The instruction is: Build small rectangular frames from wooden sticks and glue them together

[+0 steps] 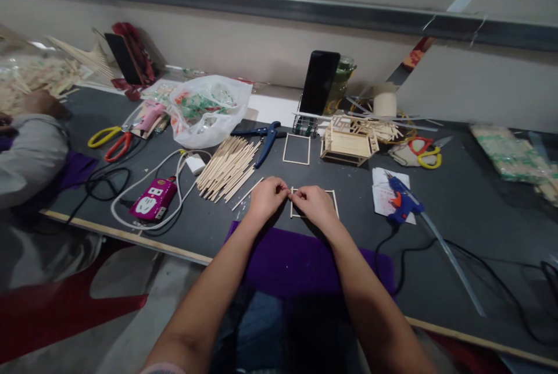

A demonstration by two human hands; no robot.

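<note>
My left hand [267, 196] and my right hand [314, 205] meet over a small rectangular frame of thin wooden sticks [332, 196] that lies flat on the dark table [457, 211]. Both hands pinch at the frame's upper left corner, fingers curled together. A loose stick [246, 194] lies just left of my left hand. A pile of wooden sticks [226, 168] sits further left. A second stick frame [297, 149] lies beyond the hands, next to a small stick-built house model [349, 142].
A blue glue gun [403, 200] rests on paper at right, its cord trailing. Blue pliers [267, 138], a pink power strip [153, 199], scissors [111, 140], a plastic bag [207, 107] and a propped phone [319, 82] stand around. Another person's sleeve [30, 153] lies at far left. Purple cloth [288, 260] covers the table edge.
</note>
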